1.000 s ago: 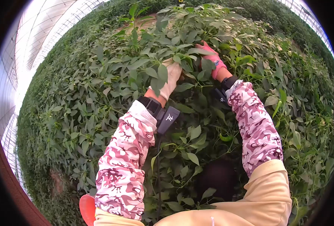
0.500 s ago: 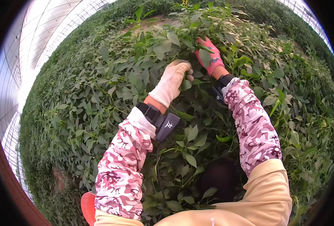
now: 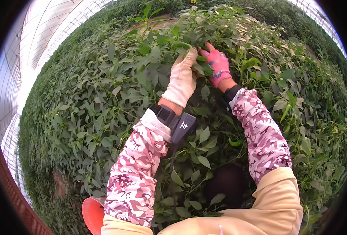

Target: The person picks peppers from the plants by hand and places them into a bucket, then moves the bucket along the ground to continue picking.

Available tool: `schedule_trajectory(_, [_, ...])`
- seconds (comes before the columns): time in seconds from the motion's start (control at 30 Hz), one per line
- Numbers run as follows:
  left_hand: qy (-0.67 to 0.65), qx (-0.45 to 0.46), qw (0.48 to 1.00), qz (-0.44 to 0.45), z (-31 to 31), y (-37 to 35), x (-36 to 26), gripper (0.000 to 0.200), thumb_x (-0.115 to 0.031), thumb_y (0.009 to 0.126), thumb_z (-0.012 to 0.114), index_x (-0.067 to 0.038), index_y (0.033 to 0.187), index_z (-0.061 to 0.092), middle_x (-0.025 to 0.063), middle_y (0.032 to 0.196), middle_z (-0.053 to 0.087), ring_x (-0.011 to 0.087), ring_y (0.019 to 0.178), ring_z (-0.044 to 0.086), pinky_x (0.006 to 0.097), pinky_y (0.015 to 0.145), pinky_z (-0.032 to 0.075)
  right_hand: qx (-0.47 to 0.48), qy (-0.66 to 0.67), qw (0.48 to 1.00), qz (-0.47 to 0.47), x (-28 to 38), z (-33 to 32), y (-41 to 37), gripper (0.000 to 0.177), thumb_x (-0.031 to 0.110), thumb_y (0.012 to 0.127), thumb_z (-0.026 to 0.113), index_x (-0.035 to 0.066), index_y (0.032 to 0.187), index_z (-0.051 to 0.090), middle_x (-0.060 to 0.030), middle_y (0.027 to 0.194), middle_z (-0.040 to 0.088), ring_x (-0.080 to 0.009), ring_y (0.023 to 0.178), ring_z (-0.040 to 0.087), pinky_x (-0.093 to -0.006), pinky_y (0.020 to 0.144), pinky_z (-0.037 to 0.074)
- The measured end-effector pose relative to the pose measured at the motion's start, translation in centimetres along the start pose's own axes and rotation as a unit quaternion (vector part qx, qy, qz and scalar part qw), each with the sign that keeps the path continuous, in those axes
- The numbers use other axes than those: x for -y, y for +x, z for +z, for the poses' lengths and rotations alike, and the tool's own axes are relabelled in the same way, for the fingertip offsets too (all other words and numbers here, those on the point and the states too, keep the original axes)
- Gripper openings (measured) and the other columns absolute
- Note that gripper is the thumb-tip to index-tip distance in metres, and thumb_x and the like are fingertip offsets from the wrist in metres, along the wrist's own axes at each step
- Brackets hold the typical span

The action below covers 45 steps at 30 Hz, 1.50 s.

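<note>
My left hand, in a white glove, is up among the leaves of the pepper plants. Its fingers are closed, and a smooth green pepper shows at the tips of its thumb and forefinger. Close on its right is my right hand, in a pink patterned glove. The right fingers are stretched apart into the foliage, beside a dark green leaf between the two hands. What lies under the right fingertips is partly hidden. Lower down, a curved green pepper hangs below my right forearm.
Dense pepper plants surround me on all sides. Another slim light green pepper hangs right of my right sleeve. A red rounded object is at my lower left. The greenhouse's pale curved cover rises at the left.
My left hand has moved up and its fingertips now point upward near the right hand. The right hand has shifted slightly, and the leaf that lay over it is no longer there.
</note>
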<state>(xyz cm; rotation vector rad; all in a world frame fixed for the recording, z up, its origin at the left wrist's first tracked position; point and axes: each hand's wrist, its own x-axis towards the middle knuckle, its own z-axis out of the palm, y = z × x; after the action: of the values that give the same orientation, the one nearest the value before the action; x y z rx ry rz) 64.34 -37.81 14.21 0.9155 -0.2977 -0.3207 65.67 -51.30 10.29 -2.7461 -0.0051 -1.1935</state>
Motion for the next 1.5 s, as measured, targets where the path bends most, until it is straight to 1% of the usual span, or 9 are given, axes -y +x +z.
schedule_trajectory(0.23, [-0.033, -0.044, 0.997, -0.055, -0.7, 0.3, 0.5, 0.025, -0.031, 0.084, 0.06, -0.007, 0.086, 0.057, -0.0009, 0.067, 0.049, 0.0122, 0.055, 0.044, 0.0294, 0.059, 0.042, 0.05, -0.03, 0.998, -0.011, -0.3, 0.0, -0.4, 0.036, 0.011, 0.073, 0.055, 0.018, 0.108, 0.055, -0.01, 0.124, 0.047, -0.0305, 0.091, 0.058, -0.0381, 0.074, 0.049])
schedule_trajectory(0.63, [0.272, 0.265, 0.924, -0.034, -2.5, -8.9, -5.4, 0.04, -0.037, 0.09, 0.049, -0.004, 0.067, 0.051, 0.0015, 0.065, 0.048, 0.0163, 0.087, 0.059, 0.0279, 0.074, 0.043, 0.051, 0.004, 0.996, 0.067, 0.6, -2.5, 1.1, 0.033, 0.013, 0.075, 0.055, 0.011, 0.108, 0.056, -0.0147, 0.098, 0.061, -0.0322, 0.086, 0.059, -0.0376, 0.073, 0.049])
schedule_trajectory(0.73, [0.231, 0.266, 0.923, -0.153, -1.0, -13.1, -8.5, 0.035, -0.035, 0.081, 0.061, -0.002, 0.071, 0.056, 0.0153, 0.094, 0.062, 0.0074, 0.06, 0.048, 0.0189, 0.056, 0.038, -0.064, 0.05, 0.993, 0.091, -2.0, -0.7, 0.9, 0.025, 0.012, 0.078, 0.049, 0.013, 0.101, 0.059, -0.0131, 0.102, 0.058, -0.0349, 0.087, 0.058, -0.0423, 0.072, 0.048])
schedule_trajectory(0.83, [0.271, 0.195, 0.94, -0.067, -2.7, -15.9, -12.8, 0.026, -0.027, 0.08, 0.064, -0.002, 0.075, 0.059, 0.0168, 0.097, 0.062, 0.0055, 0.056, 0.045, 0.0191, 0.051, 0.037, 0.192, -0.023, 0.962, 0.191, -1.2, -3.3, 2.1, 0.029, 0.011, 0.079, 0.047, 0.015, 0.106, 0.057, -0.0158, 0.116, 0.052, -0.0335, 0.098, 0.056, -0.0395, 0.08, 0.047])
schedule_trajectory(0.97, [0.304, 0.05, 0.941, 0.138, -7.9, -22.9, -20.7, 0.021, -0.02, 0.082, 0.063, -0.002, 0.091, 0.057, 0.0177, 0.098, 0.062, 0.0185, 0.088, 0.059, 0.0218, 0.076, 0.043, 0.029, 0.04, 0.996, -0.07, -7.0, -5.5, 1.8, 0.049, -0.001, 0.07, 0.047, 0.003, 0.12, 0.05, -0.0109, 0.127, 0.047, -0.0276, 0.118, 0.043, -0.0341, 0.099, 0.035])
schedule_trajectory(1.03, [0.339, -0.031, 0.895, 0.289, -10.3, -28.0, -23.8, 0.027, -0.02, 0.081, 0.064, 0.001, 0.096, 0.057, 0.0133, 0.085, 0.064, 0.0137, 0.071, 0.059, 0.02, 0.065, 0.043, 0.014, 0.113, 0.993, 0.022, -8.8, -8.9, 0.7, 0.053, -0.001, 0.074, 0.047, 0.01, 0.125, 0.046, -0.0119, 0.125, 0.049, -0.0237, 0.115, 0.047, -0.0314, 0.097, 0.036])
schedule_trajectory(1.3, [0.385, -0.388, 0.816, 0.188, -17.9, -51.8, -24.1, 0.029, -0.016, 0.081, 0.063, 0.002, 0.103, 0.053, 0.0086, 0.085, 0.062, 0.0168, 0.079, 0.058, 0.0273, 0.073, 0.043, 0.033, 0.153, 0.986, -0.055, -17.4, -3.2, 2.1, 0.037, 0.022, 0.09, 0.05, 0.007, 0.124, 0.048, -0.0059, 0.115, 0.057, -0.0148, 0.103, 0.053, -0.0259, 0.088, 0.041])
schedule_trajectory(1.43, [0.742, -0.408, 0.529, -0.061, -22.4, -58.4, -20.5, 0.048, -0.008, 0.078, 0.059, 0.005, 0.121, 0.043, 0.0138, 0.114, 0.054, 0.0199, 0.104, 0.053, 0.0295, 0.09, 0.04, 0.069, 0.244, 0.966, 0.048, -5.5, -11.2, -0.8, 0.033, 0.029, 0.087, 0.053, 0.008, 0.113, 0.058, -0.0059, 0.109, 0.061, -0.0144, 0.098, 0.057, -0.0253, 0.083, 0.043])
schedule_trajectory(1.5, [0.524, -0.455, 0.72, 0.016, -20.1, -58.3, -20.3, 0.05, -0.01, 0.08, 0.058, 0.004, 0.124, 0.042, 0.0168, 0.12, 0.05, 0.0215, 0.109, 0.049, 0.031, 0.094, 0.037, 0.057, 0.393, 0.905, 0.154, -1.7, -15.0, -1.0, 0.033, 0.03, 0.087, 0.054, 0.005, 0.108, 0.06, -0.005, 0.105, 0.062, -0.0146, 0.095, 0.057, -0.0246, 0.082, 0.043])
